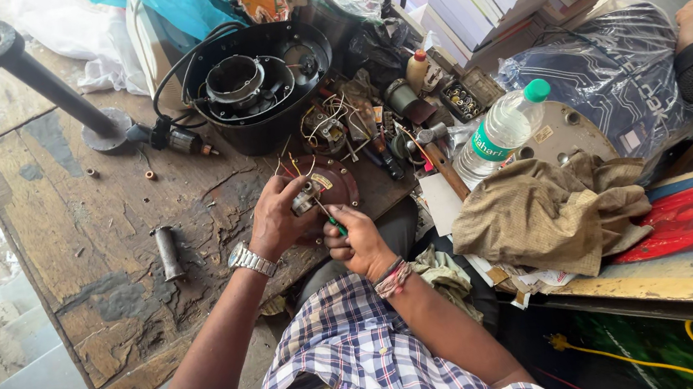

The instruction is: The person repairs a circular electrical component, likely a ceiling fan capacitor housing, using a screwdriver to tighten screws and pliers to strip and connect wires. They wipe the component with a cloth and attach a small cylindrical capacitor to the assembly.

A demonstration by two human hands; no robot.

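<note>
Round maroon motor part (333, 184) — at workbench (103, 246) edge, gripped under left hand (279, 219); right hand (357, 240), just beside, clenches green-handled screwdriver (332, 221) — tip touching part.

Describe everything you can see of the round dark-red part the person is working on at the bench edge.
The round dark-red part looks like a metal motor cover, dished and worn, with a pale label on its face. It lies at the wooden workbench's near edge. Thin wires rise from it. The left hand grips a small metal piece against it; the right hand holds a green-handled screwdriver to it.
</note>
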